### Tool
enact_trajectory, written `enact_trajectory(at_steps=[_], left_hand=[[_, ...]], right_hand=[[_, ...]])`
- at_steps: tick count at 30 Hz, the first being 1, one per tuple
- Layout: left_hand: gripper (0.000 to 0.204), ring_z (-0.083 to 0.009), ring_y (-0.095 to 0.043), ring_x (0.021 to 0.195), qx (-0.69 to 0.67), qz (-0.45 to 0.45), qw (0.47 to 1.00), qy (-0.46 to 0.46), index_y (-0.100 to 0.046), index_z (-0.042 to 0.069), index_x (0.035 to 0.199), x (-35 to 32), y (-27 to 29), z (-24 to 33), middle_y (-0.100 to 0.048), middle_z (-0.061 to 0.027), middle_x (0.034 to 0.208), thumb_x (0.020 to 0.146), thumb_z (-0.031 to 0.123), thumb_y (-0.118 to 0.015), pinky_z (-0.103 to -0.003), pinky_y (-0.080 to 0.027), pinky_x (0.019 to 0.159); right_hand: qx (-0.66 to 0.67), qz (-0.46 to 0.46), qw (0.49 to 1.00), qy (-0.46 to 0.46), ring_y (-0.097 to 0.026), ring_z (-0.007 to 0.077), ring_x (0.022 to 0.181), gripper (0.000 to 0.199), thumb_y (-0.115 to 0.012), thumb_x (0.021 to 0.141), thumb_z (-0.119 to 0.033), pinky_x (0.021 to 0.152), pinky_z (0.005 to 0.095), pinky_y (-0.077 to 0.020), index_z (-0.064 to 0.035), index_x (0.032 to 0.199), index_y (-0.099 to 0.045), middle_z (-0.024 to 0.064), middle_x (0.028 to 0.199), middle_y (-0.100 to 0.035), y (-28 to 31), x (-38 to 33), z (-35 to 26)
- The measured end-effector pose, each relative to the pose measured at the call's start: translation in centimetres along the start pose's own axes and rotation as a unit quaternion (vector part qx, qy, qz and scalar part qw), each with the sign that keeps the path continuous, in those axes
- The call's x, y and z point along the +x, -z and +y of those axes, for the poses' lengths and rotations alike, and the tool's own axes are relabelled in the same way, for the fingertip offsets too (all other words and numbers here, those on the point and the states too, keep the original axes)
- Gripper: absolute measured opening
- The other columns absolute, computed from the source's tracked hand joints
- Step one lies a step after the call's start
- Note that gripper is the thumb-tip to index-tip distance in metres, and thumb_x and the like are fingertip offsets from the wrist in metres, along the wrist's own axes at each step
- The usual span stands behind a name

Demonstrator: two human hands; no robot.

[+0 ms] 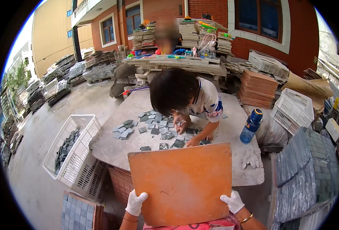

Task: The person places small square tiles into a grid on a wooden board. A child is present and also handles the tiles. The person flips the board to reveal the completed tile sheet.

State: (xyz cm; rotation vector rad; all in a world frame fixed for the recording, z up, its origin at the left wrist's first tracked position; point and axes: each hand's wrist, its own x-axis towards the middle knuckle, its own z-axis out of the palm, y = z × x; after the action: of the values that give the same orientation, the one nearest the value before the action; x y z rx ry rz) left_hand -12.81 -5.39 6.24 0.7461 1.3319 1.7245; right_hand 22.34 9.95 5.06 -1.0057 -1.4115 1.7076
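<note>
A flat orange board is held up in front of me, its far edge overlapping the near side of the table. White-gloved, my left hand grips its left edge, thumb on the face and the other fingers hidden behind. My right hand, also in a white glove, clasps the right edge the same way. Beyond the board, loose grey stone tiles lie scattered on the worn table. Another person leans over the tabletop, one hand down near the board's far edge and the other among the tiles.
A white crate with dark tile pieces stands left of the table. On the table's right are a blue water bottle and a pair of gloves. Tiled sheets are stacked at right; tiles in a box sit at lower left.
</note>
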Motion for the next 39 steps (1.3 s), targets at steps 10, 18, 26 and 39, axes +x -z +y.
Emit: enact_trajectory(at_steps=[10, 18, 26, 39], left_hand=[[0.028, -0.0273, -0.062, 0.094, 0.342, -0.189, 0.836, -0.384, -0.064, 0.002, 0.105, 1.7, 0.3, 5.9, -0.064, -0.0123, 0.109, 0.078, 0.004, -0.063, -0.034, -0.048, 0.087], [0.035, -0.0294, -0.060, 0.109, 0.521, -0.059, 0.757, -0.390, -0.064, 0.010, 0.110, 1.5, 2.5, -5.5, -0.062, -0.0121, 0.114, 0.075, 0.008, -0.059, -0.035, -0.050, 0.089], [0.037, -0.0300, -0.058, 0.112, 0.499, -0.037, 0.796, -0.341, -0.062, 0.009, 0.112, 4.9, 2.8, -8.9, -0.061, -0.0136, 0.119, 0.076, 0.006, -0.060, -0.036, -0.050, 0.089], [0.034, -0.0316, -0.056, 0.110, 0.568, -0.073, 0.767, -0.289, -0.060, 0.006, 0.112, 16.3, -1.6, -4.1, -0.061, -0.0132, 0.115, 0.079, 0.013, -0.064, -0.039, -0.047, 0.092]], right_hand=[[-0.294, -0.044, 0.861, 0.412, -0.064, 0.0230, 0.094, 0.012, -0.064, 0.081, -0.006, 0.086, 0.0307, -0.0507, -0.0047, 0.093, -0.063, 0.0119, 0.092, -0.066, 1.4, 5.4, -3.4], [-0.516, 0.044, 0.682, 0.517, -0.063, 0.0280, 0.092, 0.021, -0.068, 0.074, -0.008, 0.081, 0.0316, -0.0536, -0.0077, 0.093, -0.061, 0.0108, 0.098, -0.064, 3.1, 7.1, 3.7], [-0.561, -0.025, 0.716, 0.414, -0.060, 0.0287, 0.096, 0.019, -0.056, 0.082, -0.009, 0.086, 0.0353, -0.0500, -0.0057, 0.101, -0.060, 0.0117, 0.103, -0.061, 2.8, 9.6, 1.5], [-0.544, -0.086, 0.794, 0.256, -0.056, 0.0294, 0.098, 0.023, -0.059, 0.082, -0.016, 0.086, 0.0391, -0.0457, -0.0041, 0.102, -0.060, 0.0123, 0.104, -0.061, -1.0, 20.0, 0.3]])
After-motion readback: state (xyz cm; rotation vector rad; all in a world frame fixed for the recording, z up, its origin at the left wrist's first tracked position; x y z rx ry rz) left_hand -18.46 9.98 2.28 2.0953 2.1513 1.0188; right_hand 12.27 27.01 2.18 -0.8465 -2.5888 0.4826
